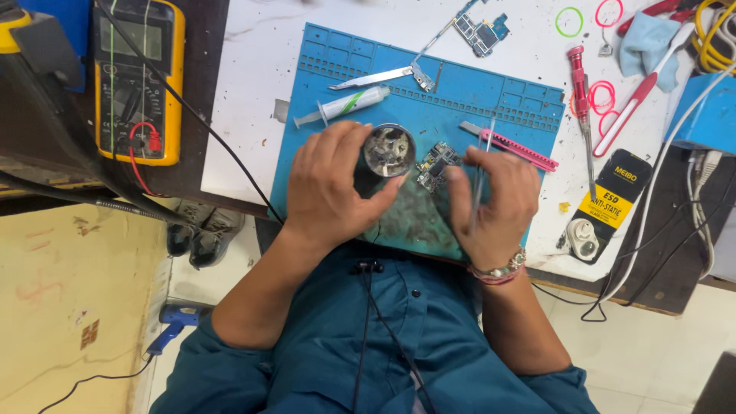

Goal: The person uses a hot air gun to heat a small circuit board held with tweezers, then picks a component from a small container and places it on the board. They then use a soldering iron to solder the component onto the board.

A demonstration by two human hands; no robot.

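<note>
Yellow plastic cases the multimeter (138, 80) at the far left, lying on the dark wooden part of the worktop (203, 92), with black and red leads trailing off it toward the near edge. Next to the right comes the white slab (261, 92), and on it the blue silicone mat (429, 107) with its rows of small compartments along the far rim. On the mat's far-left part a white syringe (349, 105) with a green stripe lies on its side, and just beyond it a flat metal pry tool (373, 78).

The left hand (330, 188) rests on the mat with its fingers (360, 142) curled around a small round metal tin (389, 150), gripping its left side; the tin stands open, with grey residue inside. Just right of the tin, nearly touching it, lies a small circuit board (435, 165) on the mat. The right hand (494, 203), a beaded bracelet at its wrist, is closed on thin metal tweezers (484, 165) held roughly upright, the lower tips hidden behind the fingers.

Right of that hand a pink-handled tool (512, 145) lies slanted on the mat. Farther right, off the mat, a red screwdriver (580, 96) lies on the slab, with pink rubber bands (602, 98) beside it and a black-and-yellow packet (619, 195) nearer the edge.
</note>
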